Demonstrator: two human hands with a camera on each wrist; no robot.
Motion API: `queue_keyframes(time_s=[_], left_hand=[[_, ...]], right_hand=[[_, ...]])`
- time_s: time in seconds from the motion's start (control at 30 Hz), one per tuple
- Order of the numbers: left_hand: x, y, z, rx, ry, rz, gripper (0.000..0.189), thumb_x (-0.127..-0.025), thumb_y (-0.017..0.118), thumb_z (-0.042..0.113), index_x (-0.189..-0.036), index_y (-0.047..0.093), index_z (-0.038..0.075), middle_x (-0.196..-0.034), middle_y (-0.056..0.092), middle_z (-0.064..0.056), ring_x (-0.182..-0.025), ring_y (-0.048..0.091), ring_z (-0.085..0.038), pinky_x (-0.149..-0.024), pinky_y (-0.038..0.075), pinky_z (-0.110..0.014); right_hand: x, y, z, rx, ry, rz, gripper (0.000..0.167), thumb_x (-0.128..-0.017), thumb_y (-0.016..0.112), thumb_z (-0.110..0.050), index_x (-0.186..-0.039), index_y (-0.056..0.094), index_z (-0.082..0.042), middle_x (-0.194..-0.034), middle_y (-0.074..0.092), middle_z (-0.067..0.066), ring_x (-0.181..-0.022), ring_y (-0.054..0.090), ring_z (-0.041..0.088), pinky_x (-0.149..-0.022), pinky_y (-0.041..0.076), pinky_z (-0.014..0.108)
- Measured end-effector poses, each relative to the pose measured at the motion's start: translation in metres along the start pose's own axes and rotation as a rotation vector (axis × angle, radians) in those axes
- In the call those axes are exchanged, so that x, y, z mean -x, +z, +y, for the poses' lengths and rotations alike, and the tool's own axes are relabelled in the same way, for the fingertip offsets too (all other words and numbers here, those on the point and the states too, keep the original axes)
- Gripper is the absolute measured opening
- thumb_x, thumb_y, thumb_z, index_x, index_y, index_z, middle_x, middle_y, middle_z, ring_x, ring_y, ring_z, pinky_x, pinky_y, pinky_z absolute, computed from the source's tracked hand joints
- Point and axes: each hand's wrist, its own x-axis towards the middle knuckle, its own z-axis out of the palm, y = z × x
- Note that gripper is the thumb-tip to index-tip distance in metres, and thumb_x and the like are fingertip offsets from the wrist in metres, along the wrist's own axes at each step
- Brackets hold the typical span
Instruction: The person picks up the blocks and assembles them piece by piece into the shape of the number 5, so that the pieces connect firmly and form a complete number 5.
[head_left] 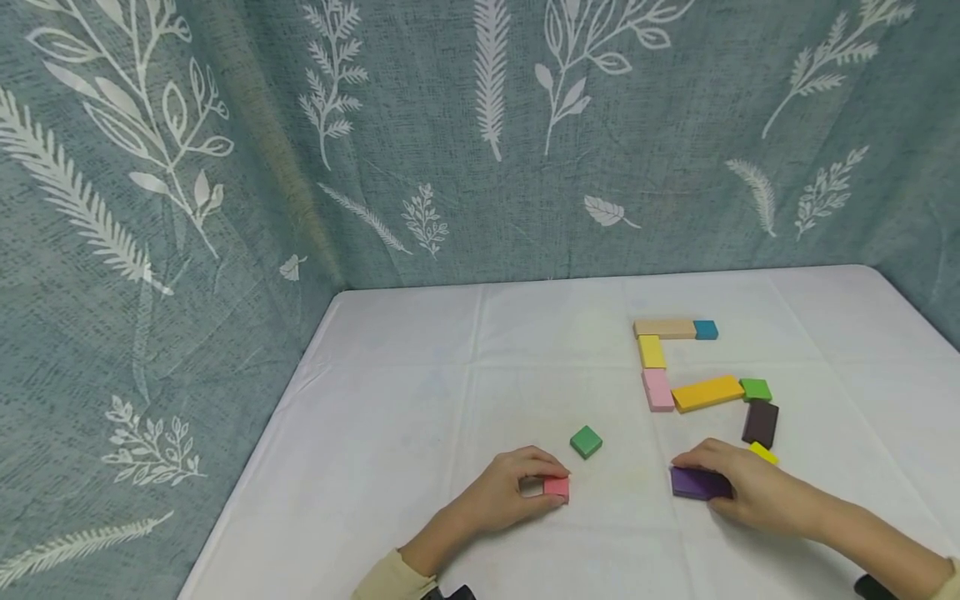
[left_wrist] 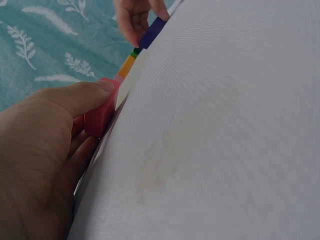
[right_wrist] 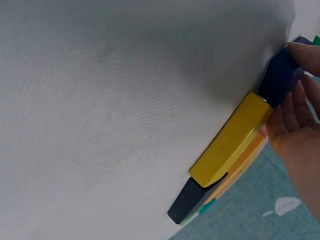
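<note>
My left hand [head_left: 510,492] pinches a small red block [head_left: 557,488] between thumb and fingers on the white tabletop; the left wrist view shows the same red block [left_wrist: 102,112] under the thumb. Just beyond it lies a loose green block [head_left: 587,442]. On the right, my right hand [head_left: 757,487] grips a purple block [head_left: 697,483] by its sides. In the right wrist view the purple block [right_wrist: 281,77] meets the end of a yellow block [right_wrist: 232,140], which the hand mostly hides in the head view.
Past the right hand a bent row continues: black block [head_left: 761,423], light green block [head_left: 756,389], orange block [head_left: 708,393], pink block [head_left: 657,390], pale yellow block [head_left: 652,352], wooden block [head_left: 664,329] and blue block [head_left: 706,330]. A leaf-patterned curtain [head_left: 465,167] hangs behind the table.
</note>
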Motion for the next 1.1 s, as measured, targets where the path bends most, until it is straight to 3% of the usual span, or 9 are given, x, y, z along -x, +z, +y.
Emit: queue_keyframes(time_s=[0.53, 0.8, 1.1], left_hand=[[-0.001, 0.001, -0.001, 0.009, -0.006, -0.001, 0.026, -0.081, 0.077, 0.009, -0.106, 0.071, 0.005, -0.106, 0.065, -0.003, -0.103, 0.058, -0.010, -0.088, 0.046, -0.022], [-0.002, 0.001, 0.000, 0.017, -0.001, -0.005, 0.026, -0.081, 0.076, 0.009, -0.106, 0.070, 0.004, -0.106, 0.065, -0.004, -0.102, 0.058, -0.010, -0.087, 0.046, -0.023], [-0.002, 0.000, 0.001, 0.020, 0.001, -0.007, 0.026, -0.081, 0.076, 0.009, -0.106, 0.070, 0.003, -0.106, 0.065, -0.004, -0.102, 0.058, -0.010, -0.087, 0.046, -0.022]], right_hand=[[0.003, -0.006, 0.004, -0.028, -0.062, -0.072, 0.049, -0.075, 0.075, 0.002, -0.120, 0.061, -0.011, -0.113, 0.059, -0.004, -0.104, 0.055, 0.012, -0.086, 0.049, 0.026], [0.001, -0.011, 0.003, -0.075, 0.005, -0.161, 0.047, -0.078, 0.073, -0.002, -0.122, 0.061, -0.014, -0.116, 0.058, -0.006, -0.107, 0.055, 0.013, -0.088, 0.049, 0.030], [0.002, -0.011, 0.002, -0.089, 0.011, -0.168, 0.047, -0.079, 0.073, -0.003, -0.122, 0.061, -0.015, -0.115, 0.058, -0.006, -0.106, 0.055, 0.012, -0.088, 0.049, 0.029]])
